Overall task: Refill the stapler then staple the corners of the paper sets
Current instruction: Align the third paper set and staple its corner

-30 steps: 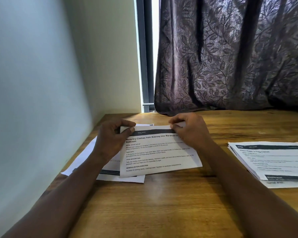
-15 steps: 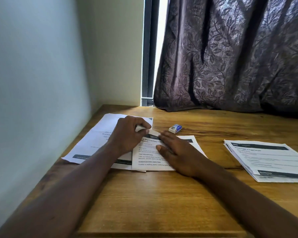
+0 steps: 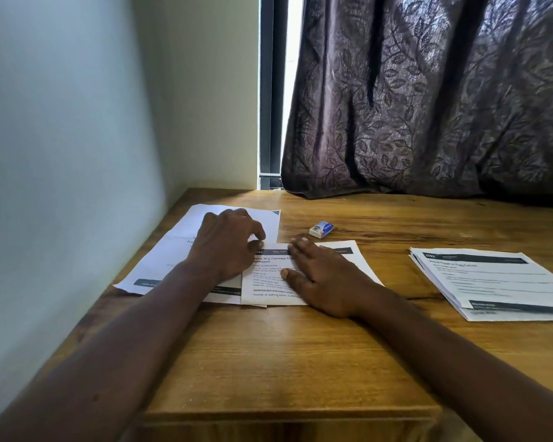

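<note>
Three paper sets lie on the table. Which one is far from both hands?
The right set: no hand touches it. The right hand presses flat on the middle set; the left hand sits at that set's corner, over the left set.

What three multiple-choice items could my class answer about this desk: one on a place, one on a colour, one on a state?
1. Where is the small blue-and-white box? A in a drawer; B on the bare table, beyond the right hand; C on a chair.
2. What colour is the curtain? A white; B bright green; C dark purplish-brown.
3. How is the right hand? A flat on the paper set, fingers straight; B clenched in the air; C gripping a pen.
Answers: B, the box lies on wood past that hand; C, the leaf-patterned cloth is dark; A, its palm rests on the printed sheet.
</note>
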Available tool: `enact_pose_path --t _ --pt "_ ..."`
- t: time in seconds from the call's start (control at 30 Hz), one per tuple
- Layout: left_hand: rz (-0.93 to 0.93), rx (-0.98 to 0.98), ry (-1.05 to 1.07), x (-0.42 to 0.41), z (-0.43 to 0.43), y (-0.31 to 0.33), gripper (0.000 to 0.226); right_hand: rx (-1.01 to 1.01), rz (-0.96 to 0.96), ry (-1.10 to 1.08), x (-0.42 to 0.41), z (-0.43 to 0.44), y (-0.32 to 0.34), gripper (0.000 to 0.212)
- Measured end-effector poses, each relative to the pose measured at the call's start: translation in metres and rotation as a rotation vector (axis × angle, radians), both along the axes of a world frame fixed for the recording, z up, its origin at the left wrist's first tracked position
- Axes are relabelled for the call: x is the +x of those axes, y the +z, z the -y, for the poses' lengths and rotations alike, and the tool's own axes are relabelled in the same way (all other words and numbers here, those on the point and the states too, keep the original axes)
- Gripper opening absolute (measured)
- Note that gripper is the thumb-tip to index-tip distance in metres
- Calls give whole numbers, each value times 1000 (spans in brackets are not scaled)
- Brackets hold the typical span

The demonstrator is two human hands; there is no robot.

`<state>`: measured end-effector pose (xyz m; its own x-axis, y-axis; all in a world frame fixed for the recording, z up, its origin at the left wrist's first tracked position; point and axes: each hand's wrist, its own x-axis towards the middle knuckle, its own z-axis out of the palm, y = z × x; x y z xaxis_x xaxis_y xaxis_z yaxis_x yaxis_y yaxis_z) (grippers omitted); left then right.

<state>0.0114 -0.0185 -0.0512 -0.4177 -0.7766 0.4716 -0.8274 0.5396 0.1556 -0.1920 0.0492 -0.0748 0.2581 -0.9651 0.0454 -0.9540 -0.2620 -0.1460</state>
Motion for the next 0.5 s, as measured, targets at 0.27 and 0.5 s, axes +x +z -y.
enact_pose_path --t 0.27,0.5 --pt "228 -33 117 -48 -46 7 29 -20 -14 19 3 -1 0 68" --pt "388 54 260 -69 -62 -5 33 -27 56 31 -1 0 0 60"
